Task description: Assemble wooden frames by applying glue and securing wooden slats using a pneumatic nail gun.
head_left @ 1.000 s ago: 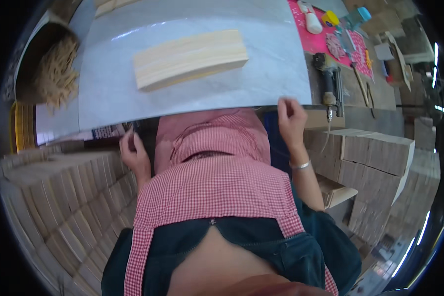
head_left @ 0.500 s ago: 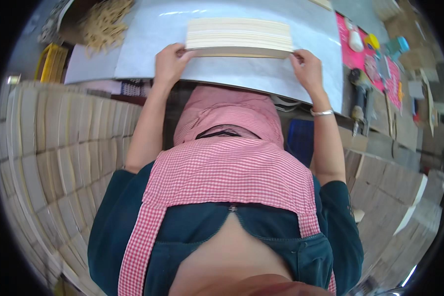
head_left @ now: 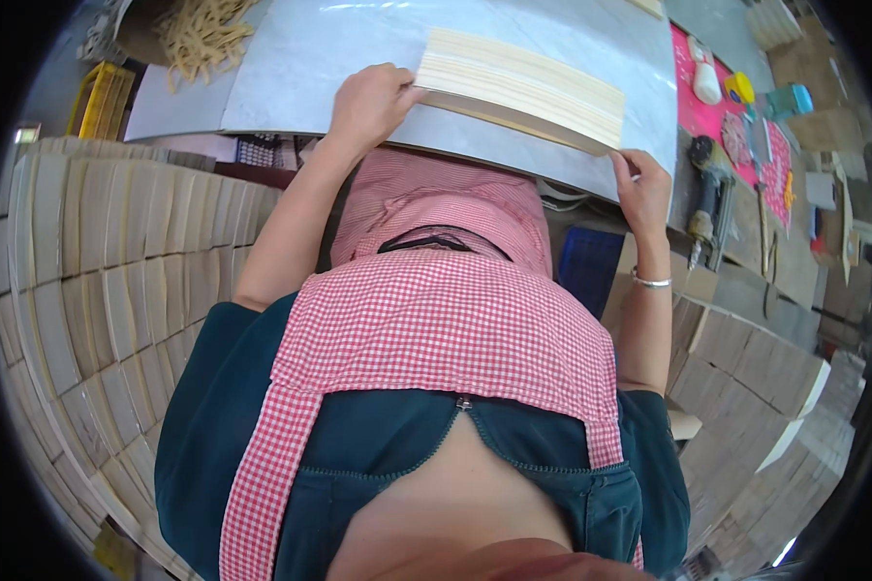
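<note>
A long bundle of pale wooden strips [head_left: 525, 85] is over the light grey tabletop [head_left: 310, 68], slanted so that its right end is nearer to me. My left hand [head_left: 370, 105] grips its left end, thumb on the near side. At the other end, the fingers of my right hand [head_left: 643, 189] close around the near corner, beyond the table's front edge. The near face of the bundle is in shadow, and whether its underside touches the table cannot be seen.
Stacked wooden pieces [head_left: 116, 290] rise at my left, more stacked boards [head_left: 756, 378] at my right. A heap of thin wood offcuts [head_left: 203, 37] lies far left, near a yellow crate [head_left: 104, 102]. On the right are a power tool [head_left: 709, 189], white bottle [head_left: 705, 79] and teal container [head_left: 790, 101].
The bundle has shifted right and turned, its right end swinging toward me and the left end slightly away. Both hands have moved right with it, still at its ends.
</note>
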The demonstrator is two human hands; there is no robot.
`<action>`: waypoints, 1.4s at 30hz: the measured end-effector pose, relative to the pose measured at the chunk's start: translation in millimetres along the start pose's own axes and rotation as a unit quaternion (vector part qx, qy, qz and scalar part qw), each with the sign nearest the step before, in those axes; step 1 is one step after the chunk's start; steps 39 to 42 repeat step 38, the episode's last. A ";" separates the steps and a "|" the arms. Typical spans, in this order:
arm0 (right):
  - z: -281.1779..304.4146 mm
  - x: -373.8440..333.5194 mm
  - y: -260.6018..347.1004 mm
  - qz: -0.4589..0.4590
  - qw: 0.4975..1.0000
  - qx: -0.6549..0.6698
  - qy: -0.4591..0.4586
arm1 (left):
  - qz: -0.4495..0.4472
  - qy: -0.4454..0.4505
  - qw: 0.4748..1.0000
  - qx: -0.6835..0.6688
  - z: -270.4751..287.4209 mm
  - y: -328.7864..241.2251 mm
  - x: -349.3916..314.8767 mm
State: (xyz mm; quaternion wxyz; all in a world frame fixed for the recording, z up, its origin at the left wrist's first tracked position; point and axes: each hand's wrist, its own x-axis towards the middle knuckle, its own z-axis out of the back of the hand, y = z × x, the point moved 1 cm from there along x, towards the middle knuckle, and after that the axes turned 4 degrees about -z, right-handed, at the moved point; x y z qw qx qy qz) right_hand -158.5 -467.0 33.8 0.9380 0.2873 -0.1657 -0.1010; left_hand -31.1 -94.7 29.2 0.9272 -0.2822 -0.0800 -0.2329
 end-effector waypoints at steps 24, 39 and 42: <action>5.5 13.9 0.7 -0.003 0.997 0.048 0.061 | 0.040 -0.022 0.999 -0.013 -1.0 9.2 -0.9; -37.1 78.6 -11.4 -0.081 0.992 0.027 -0.093 | 0.213 0.020 0.956 -0.198 -7.3 10.6 72.2; -37.1 78.6 -11.4 -0.081 0.992 0.027 -0.093 | 0.213 0.020 0.956 -0.198 -7.3 10.6 72.2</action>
